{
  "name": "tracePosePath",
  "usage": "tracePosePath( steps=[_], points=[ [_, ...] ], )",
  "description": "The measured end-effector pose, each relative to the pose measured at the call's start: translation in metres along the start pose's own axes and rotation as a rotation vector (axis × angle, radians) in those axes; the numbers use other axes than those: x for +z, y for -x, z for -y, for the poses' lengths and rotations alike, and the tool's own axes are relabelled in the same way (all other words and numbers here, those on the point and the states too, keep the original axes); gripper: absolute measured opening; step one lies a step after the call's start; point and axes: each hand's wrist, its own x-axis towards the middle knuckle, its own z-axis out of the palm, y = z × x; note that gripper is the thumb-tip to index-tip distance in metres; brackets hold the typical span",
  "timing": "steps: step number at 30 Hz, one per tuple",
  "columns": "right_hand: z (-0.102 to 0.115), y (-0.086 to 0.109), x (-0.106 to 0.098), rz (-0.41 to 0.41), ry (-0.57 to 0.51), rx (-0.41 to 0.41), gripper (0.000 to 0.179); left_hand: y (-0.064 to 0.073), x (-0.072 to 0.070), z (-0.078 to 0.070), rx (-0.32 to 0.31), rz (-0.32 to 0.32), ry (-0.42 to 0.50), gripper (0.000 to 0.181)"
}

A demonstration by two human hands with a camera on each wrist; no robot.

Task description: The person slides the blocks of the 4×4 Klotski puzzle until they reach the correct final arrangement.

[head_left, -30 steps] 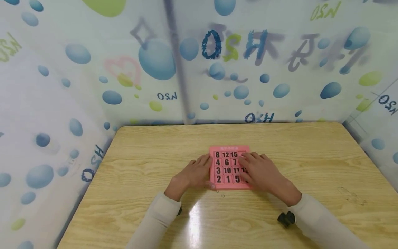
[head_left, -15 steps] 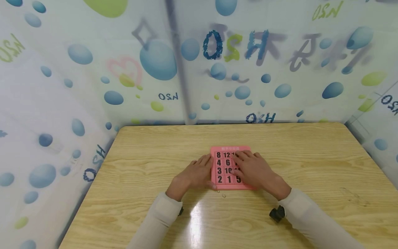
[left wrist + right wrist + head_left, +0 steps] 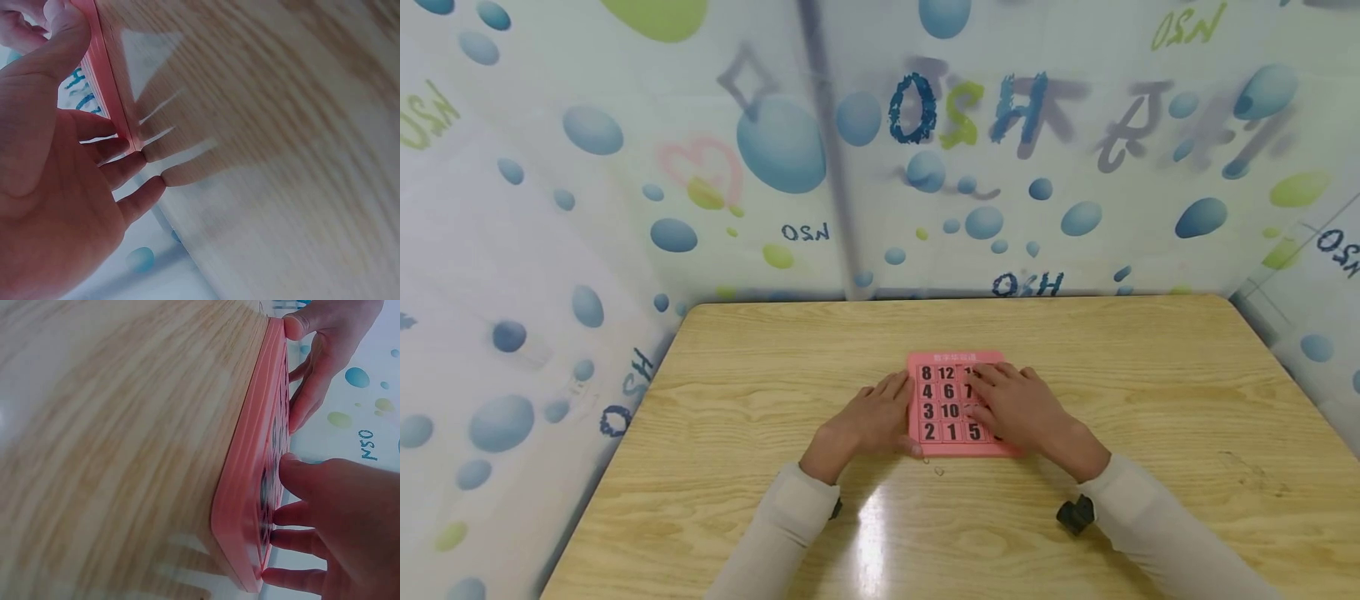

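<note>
A pink sliding number puzzle [image 3: 966,448] lies flat on the wooden table, its tiles bearing black numbers. My left hand [image 3: 871,418] rests along the left side of the puzzle, fingers extended, with the thumb at the near left corner. In the left wrist view, the fingertips of this left hand [image 3: 69,175] touch the table and the puzzle's edge. Over the right-hand columns lies my right hand [image 3: 1028,410], its fingertips touching the tiles from above. That right hand [image 3: 337,519] hides several numbers, including most of the tile right of 12.
The wooden table [image 3: 760,350] stretches out around the puzzle. Behind it stands a wall panel [image 3: 880,200] printed with blue and green drops. A small ring-like mark [image 3: 938,472] shows in front of the puzzle. Dark wrist devices [image 3: 1076,515] sit beneath the cuffs.
My right hand moved left across the tiles, then slightly back right. The tile right of 12 appears to have slid a little rightward. My left hand has stayed in place.
</note>
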Motion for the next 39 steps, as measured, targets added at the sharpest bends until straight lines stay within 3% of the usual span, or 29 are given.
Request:
tracePosePath(
  steps=[28, 39],
  points=[
    [-0.012, 0.007, -0.004, 0.018, -0.026, 0.047, 0.049, 0.0, -0.002, 0.001, 0.006, -0.003, -0.015, 0.113],
    [-0.002, -0.002, -0.003, -0.026, -0.043, -0.013, 0.049, -0.001, 0.0, 0.001, 0.001, 0.005, -0.008, 0.113]
  ],
)
